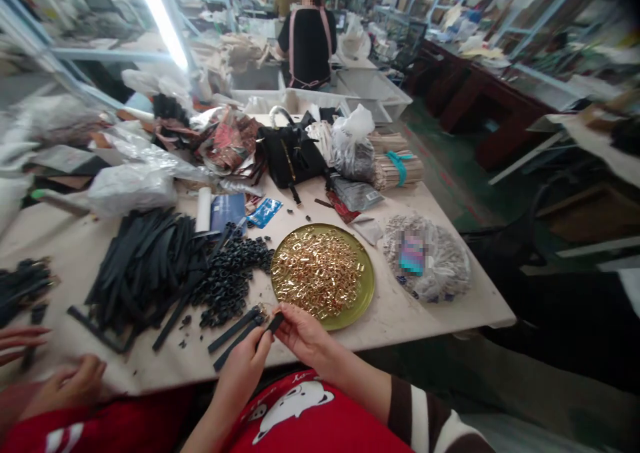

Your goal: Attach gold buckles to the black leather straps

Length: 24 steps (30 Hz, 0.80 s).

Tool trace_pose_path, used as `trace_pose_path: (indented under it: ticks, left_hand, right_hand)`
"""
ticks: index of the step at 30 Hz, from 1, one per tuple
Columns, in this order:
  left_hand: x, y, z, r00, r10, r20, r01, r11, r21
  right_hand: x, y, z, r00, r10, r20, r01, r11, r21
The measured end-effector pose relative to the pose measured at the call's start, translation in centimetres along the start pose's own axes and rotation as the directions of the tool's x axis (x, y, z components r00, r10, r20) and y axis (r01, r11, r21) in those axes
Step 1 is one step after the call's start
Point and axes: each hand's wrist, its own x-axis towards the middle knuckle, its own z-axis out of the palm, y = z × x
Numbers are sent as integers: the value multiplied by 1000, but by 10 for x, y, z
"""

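Near the table's front edge, my left hand [246, 362] is closed on a short dark strap [275, 322]. My right hand [299, 333] pinches the strap's upper end, where a bit of gold metal shows; its exact shape is hidden by the fingers. Just beyond my right hand lies a round olive-yellow tray [369, 286] heaped with small gold buckles [317, 266]. Beside my left hand rest dark straps [233, 330] with gold pieces at their ends. Further left are a pile of small black loops [227, 280] and a heap of long black strips [143, 266].
A co-worker's hands [75, 380] are at the left edge. A black handbag [290, 156], plastic bags [133, 190] and a bundle of pale strips [397, 166] stand at the back. A clear bag [445, 260] lies right of the tray. Another person [311, 46] is farther off.
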Motion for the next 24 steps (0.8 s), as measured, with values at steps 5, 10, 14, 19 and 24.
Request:
trace_pose_path:
  ticks: [5, 10, 14, 19, 24]
  left_hand:
    - [-28, 21, 24, 989, -19, -148, 3, 994, -112]
    - [-45, 30, 45, 986, -11, -168, -37, 960, -278]
    - [-53, 35, 52, 997, -60, -48, 28, 864, -502]
    - [-57, 37, 54, 992, -63, 110, 118, 770, -627]
    - [-57, 35, 58, 984, -129, 121, 177, 720, -671]
  right_hand:
    - [-24, 3, -13, 1000, -28, 7, 28, 994, -105]
    - [-47, 11, -32, 988, -96, 122, 136, 910, -392]
    - [-63, 7, -46, 974, -145, 174, 221, 771, -597]
    - [-68, 1, -52, 985, -50, 164, 135, 813, -567]
    - [-72, 3, -50, 980, -25, 200, 151, 747, -648]
